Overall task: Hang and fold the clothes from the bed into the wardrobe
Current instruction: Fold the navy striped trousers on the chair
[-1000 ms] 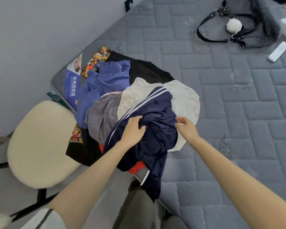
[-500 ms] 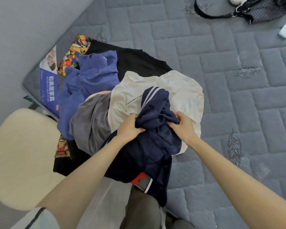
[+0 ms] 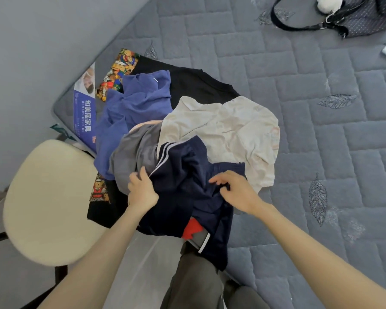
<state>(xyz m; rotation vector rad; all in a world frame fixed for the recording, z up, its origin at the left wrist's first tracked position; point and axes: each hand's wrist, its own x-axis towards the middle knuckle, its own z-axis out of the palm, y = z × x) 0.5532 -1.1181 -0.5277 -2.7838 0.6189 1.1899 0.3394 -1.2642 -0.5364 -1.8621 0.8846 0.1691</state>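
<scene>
- The left grip has slid to the left edge of the navy striped garment, beside its white stripes.
- The right grip has moved from the right edge onto its middle.
- The garment now lies wider and less bunched.
</scene>
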